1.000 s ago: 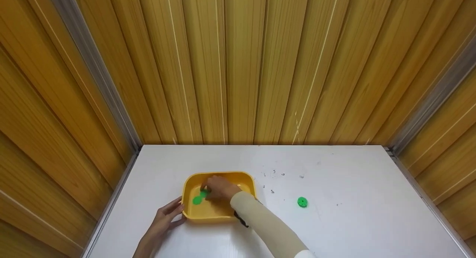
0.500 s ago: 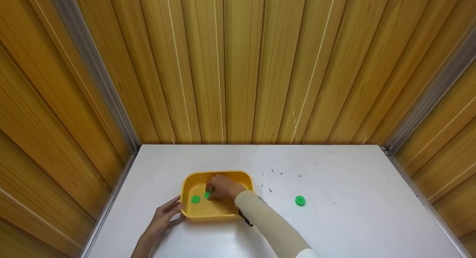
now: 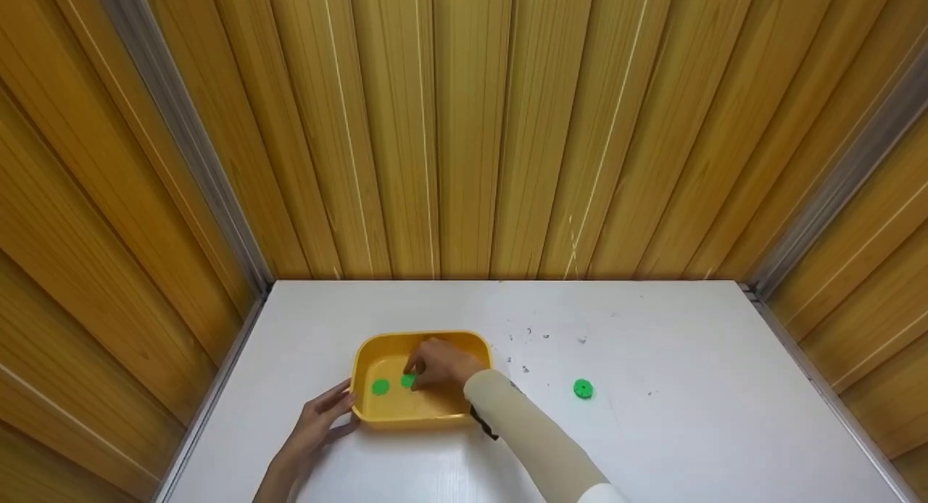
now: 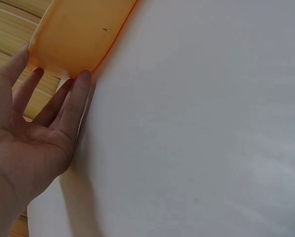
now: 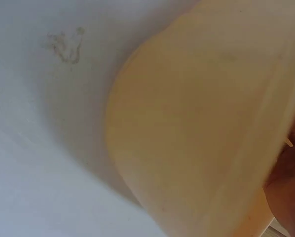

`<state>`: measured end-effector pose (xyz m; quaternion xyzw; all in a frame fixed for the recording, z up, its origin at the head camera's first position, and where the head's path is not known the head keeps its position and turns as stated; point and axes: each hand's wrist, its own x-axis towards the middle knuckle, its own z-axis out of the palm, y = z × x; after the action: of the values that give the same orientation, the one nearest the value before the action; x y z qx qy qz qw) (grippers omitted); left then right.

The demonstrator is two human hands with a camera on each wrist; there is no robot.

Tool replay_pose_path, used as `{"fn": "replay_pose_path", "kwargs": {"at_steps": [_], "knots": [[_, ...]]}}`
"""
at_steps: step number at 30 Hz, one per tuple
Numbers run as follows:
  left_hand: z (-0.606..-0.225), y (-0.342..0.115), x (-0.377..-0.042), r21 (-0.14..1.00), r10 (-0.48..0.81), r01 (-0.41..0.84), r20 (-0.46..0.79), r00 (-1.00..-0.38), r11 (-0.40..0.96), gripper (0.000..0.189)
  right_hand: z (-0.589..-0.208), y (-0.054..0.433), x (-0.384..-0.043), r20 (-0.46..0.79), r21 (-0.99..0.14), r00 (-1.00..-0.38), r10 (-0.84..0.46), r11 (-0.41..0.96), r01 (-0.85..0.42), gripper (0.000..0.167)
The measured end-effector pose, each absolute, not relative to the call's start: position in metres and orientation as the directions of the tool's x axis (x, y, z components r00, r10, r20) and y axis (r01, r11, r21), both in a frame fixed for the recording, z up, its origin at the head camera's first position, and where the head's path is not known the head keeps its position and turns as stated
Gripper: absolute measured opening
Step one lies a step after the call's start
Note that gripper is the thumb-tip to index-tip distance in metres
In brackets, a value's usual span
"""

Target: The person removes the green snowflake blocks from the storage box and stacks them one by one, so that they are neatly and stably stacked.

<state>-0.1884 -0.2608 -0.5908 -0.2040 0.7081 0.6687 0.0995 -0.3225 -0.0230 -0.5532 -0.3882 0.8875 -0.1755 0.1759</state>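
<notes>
A yellow plastic tray (image 3: 391, 418) with rounded corners sits on the white table. Against its left end, the fingertips of my left hand (image 3: 315, 423) touch the outer wall, and the left wrist view shows those fingers (image 4: 78, 98) spread and mostly straight. Inside the tray, my right hand (image 3: 441, 362) pinches a small green notched disc (image 3: 407, 380) between thumb and fingers, low over the floor. Another green notched disc (image 3: 380, 387) lies just to its left. In the right wrist view the tray wall (image 5: 187, 123) covers most of the right hand (image 5: 288, 192).
A thicker green notched piece (image 3: 583, 388) lies on the white table (image 3: 689, 430), right of the tray. Dark scuff marks (image 3: 528, 334) spot the tabletop. Yellow wood-look panels (image 3: 464, 126) wall the back and sides.
The right hand has shifted slightly right with its green disc, widening the gap to the other disc in the tray. The left hand stays at the tray's left end.
</notes>
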Motion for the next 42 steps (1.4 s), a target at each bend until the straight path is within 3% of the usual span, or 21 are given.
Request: {"fn": "replay_pose_path", "kwargs": {"at_steps": [16,24,31,42], "knots": [[-0.590,-0.260,-0.189,0.899,-0.158,-0.438,-0.431,-0.889,0.016,0.065,-0.544,-0.017,-0.322,-0.165,-0.398,-0.632,-0.757,0.638,-0.660,0.030],[-0.588,-0.260,-0.189,0.890,-0.170,-0.455,-0.447,-0.878,0.011,0.064,-0.506,-0.002,-0.325,-0.086,-0.366,-0.575,-0.813,0.563,-0.741,0.031],[-0.587,-0.263,-0.193,0.898,-0.145,-0.440,-0.434,-0.889,0.009,0.063,-0.475,0.043,-0.328,0.039,-0.399,-0.556,-0.830,0.497,-0.770,0.029],[-0.584,-0.272,-0.197,0.905,-0.142,-0.425,-0.418,-0.897,0.025,0.064,-0.455,0.128,-0.327,0.073,-0.404,-0.648,-0.758,0.572,-0.714,0.029]]}}
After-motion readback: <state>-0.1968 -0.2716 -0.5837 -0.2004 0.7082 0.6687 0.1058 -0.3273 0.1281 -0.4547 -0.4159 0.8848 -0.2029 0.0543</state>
